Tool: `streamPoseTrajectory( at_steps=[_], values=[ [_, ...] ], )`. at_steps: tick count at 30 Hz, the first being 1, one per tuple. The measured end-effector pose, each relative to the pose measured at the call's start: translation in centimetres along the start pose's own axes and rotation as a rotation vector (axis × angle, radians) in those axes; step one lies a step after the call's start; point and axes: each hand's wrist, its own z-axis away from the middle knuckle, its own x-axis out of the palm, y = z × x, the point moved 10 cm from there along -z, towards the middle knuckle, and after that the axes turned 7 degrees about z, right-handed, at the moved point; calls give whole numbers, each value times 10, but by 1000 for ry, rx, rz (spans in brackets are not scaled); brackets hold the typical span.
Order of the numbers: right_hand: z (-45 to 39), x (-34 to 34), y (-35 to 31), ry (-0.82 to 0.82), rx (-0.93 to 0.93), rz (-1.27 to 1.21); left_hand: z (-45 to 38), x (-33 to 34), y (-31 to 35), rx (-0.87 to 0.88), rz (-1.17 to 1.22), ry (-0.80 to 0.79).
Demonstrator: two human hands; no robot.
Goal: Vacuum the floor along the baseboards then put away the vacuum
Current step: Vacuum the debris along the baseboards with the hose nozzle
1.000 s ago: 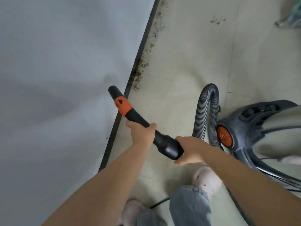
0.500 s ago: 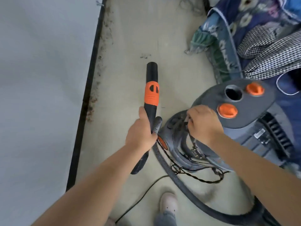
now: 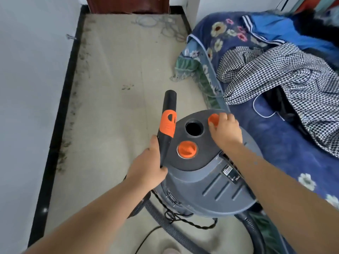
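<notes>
Left hand [image 3: 146, 168] has a grip around the wand [image 3: 166, 129], parked off the floor, while the right hand [image 3: 224, 130] pinches the orange knob [image 3: 213, 119] atop the vacuum [image 3: 211, 182] beside the bed [image 3: 275, 125], probably switching it.

Left hand [image 3: 146, 167] wrapped tight around the wand [image 3: 166, 136], arm reaching in from near left. Right hand [image 3: 226, 131] farther out, fingers curled onto the orange knob [image 3: 213, 119].
</notes>
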Motion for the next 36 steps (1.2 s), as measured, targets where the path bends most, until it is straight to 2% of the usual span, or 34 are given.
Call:
streamPoseTrajectory(
  at_steps=[4, 9, 11, 13, 16, 18, 21, 26, 30, 36],
  values=[
    [-46, 17, -4, -162, -39, 124, -17, -7, 1, -9, 23, 54],
    [-49, 12, -22, -244, -387, 305, -32, -4, -5, -28, -11, 27],
    [-48, 11, -18, -238, -428, 320, -34, -3, -7, -44, 0, 20],
    [-39, 6, -4, -195, -301, 166, -34, -2, -10, -66, 9, 11],
    [6, 0, 28, -42, 47, -62, -34, -3, -11, -83, 37, -1],
    [49, 12, 41, -51, 212, -100, -36, -3, -9, -83, 39, -15],
    [78, 35, 57, -117, 325, -28, -39, -1, -9, -81, 4, -38],
    [58, 41, 65, -128, 318, -184, -41, 10, -9, -85, -56, -90],
    [59, 40, 57, -65, 252, -207, -46, 2, -13, -111, 16, -26],
    [45, 44, 25, -99, 103, -162, -53, -12, -20, -126, 43, 32]
  ],
)
